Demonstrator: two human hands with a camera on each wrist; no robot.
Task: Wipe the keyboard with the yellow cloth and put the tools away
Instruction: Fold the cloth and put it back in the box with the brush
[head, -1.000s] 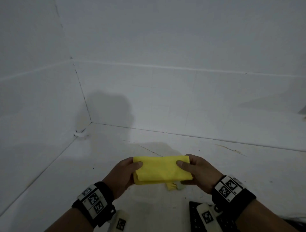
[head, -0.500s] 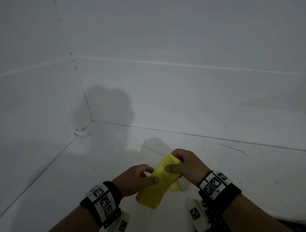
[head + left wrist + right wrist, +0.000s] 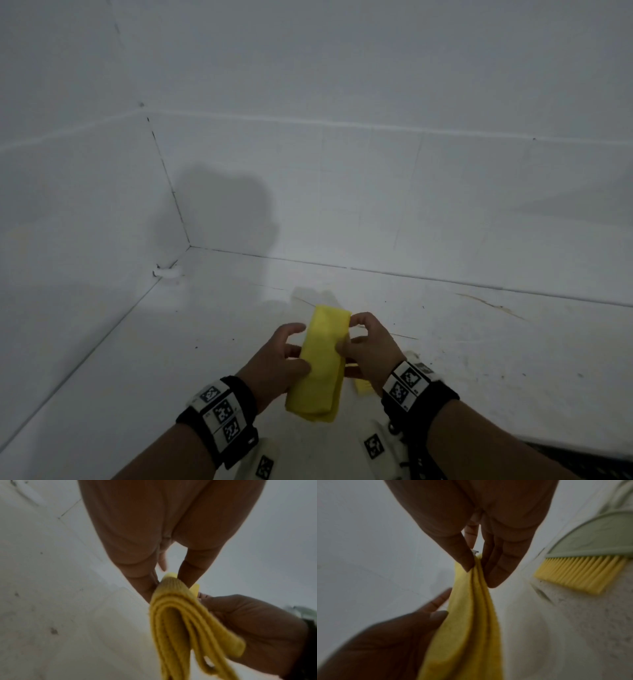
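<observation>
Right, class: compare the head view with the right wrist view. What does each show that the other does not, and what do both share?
Only the head view shows both wristbands, the tiled wall corner and the whole length of the folded cloth. Only the right wrist view shows the brush clearly, with its green body and yellow bristles, and the cloth's stacked layers edge-on. Both show the yellow cloth, the right hand pinching it, the left hand against it, and the white surface.

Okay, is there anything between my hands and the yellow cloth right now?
Nothing. The right hand pinches the folded yellow cloth at its upper end, and the left hand touches its side directly. The brush lies apart on the floor.
</observation>
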